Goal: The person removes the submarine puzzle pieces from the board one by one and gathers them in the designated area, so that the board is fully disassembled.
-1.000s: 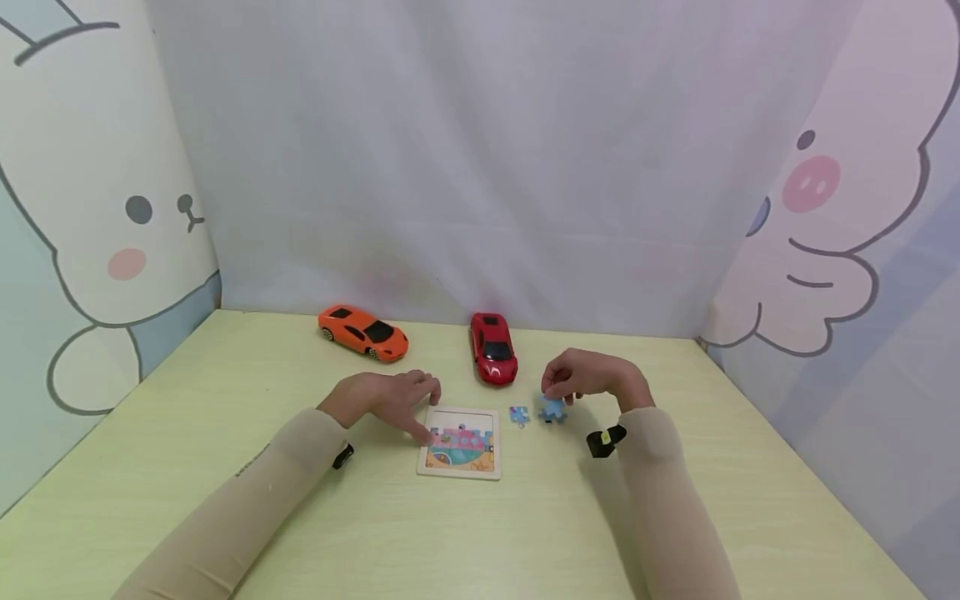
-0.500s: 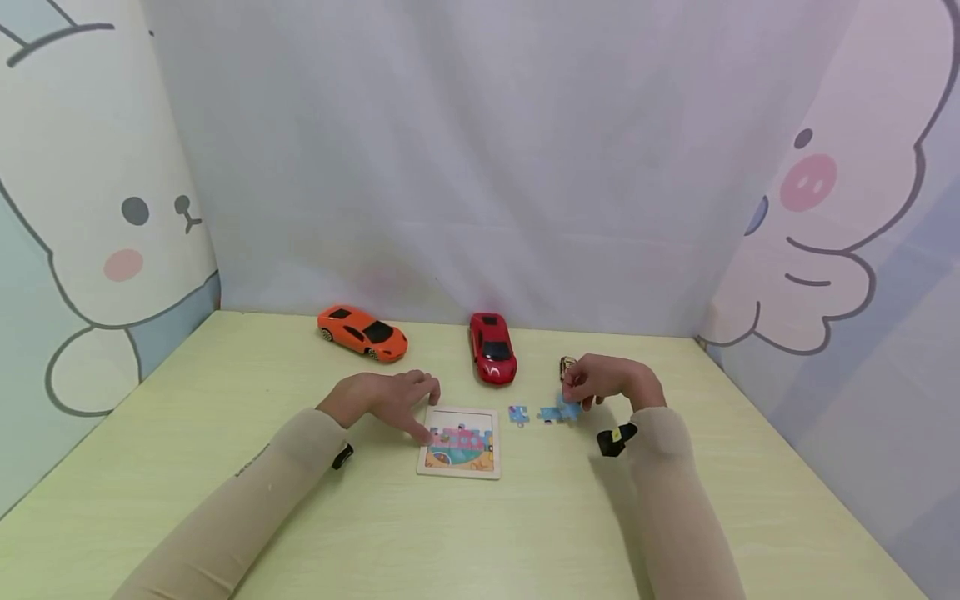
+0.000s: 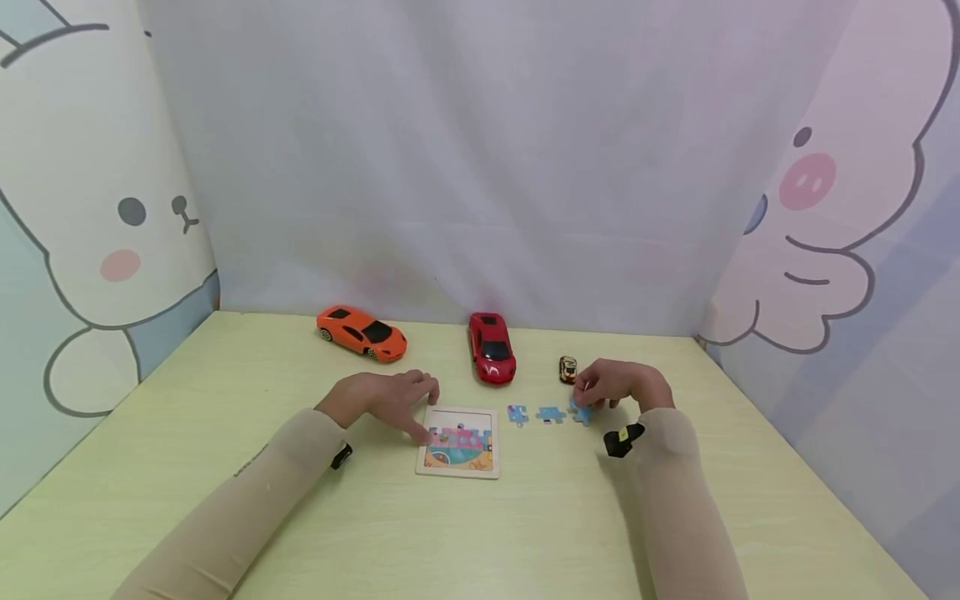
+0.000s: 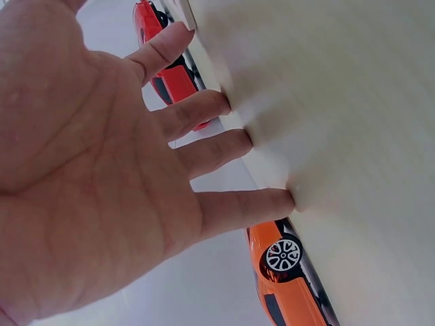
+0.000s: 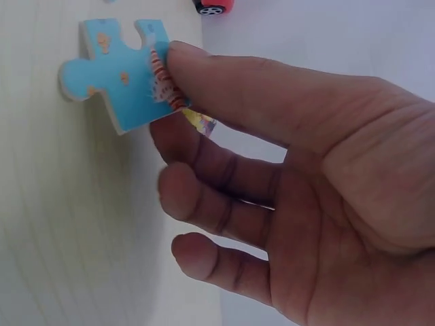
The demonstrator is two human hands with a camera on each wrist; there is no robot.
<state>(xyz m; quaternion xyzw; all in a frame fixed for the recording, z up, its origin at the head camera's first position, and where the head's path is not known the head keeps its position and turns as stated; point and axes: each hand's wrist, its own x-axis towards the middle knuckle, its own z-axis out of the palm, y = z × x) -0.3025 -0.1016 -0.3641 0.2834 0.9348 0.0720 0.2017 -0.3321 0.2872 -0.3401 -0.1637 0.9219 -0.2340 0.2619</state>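
Observation:
My right hand [image 3: 621, 383] pinches a blue jigsaw puzzle piece [image 5: 129, 85] between thumb and index finger. Orange specks and a red-and-white striped figure are printed on it. The piece tilts close over the table, its lower edge near the surface. To its left lie two more light-blue pieces, a middle one [image 3: 551, 414] and one [image 3: 518, 414] nearer the board. My left hand [image 3: 388, 404] spreads its fingers at the upper left edge of the wooden puzzle board [image 3: 459, 476], thumb touching the frame. Pink and teal pieces fill its lower part; the upper strip is bare.
Behind the hands stand an orange toy car [image 3: 362, 333] and a red toy car [image 3: 492, 348]. A small gold toy car [image 3: 567, 369] sits just behind my right fingers. A pale curtain [image 3: 465, 167] rises along the table's back edge.
My right hand has moved right with its puzzle piece, away from the middle piece, which now lies separate. The gold car has come into sight. The left hand stays put.

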